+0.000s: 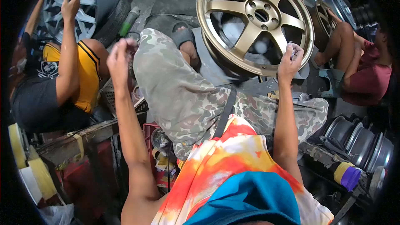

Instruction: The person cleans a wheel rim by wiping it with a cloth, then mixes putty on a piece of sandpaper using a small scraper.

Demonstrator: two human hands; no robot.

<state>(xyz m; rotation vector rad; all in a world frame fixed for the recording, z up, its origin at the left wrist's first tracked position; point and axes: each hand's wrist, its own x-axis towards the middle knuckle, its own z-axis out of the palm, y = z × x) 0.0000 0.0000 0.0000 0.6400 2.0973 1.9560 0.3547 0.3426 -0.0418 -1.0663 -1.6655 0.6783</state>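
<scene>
A bronze multi-spoke wheel rim [212, 5] lies tilted in front of my knees. At its near right edge is my right hand [289, 63], with the fingers pinched together around a small whitish thing too small to name. The hand is over the rim's lip; whether it touches the metal I cannot tell. My left hand [118, 63] is raised beside my left knee, away from the wheel rim. Its fingers are bent and their tips smeared by motion, so anything in them is hidden.
At the left, a person in yellow shorts [86, 75] works at a grey wheel [106, 0]. A person in a maroon shirt [368, 77] sits at the right by another bronze wheel [320, 12]. Several silver rims [361, 141] and tape rolls [346, 175] flank me. A basket [109, 96] stands left.
</scene>
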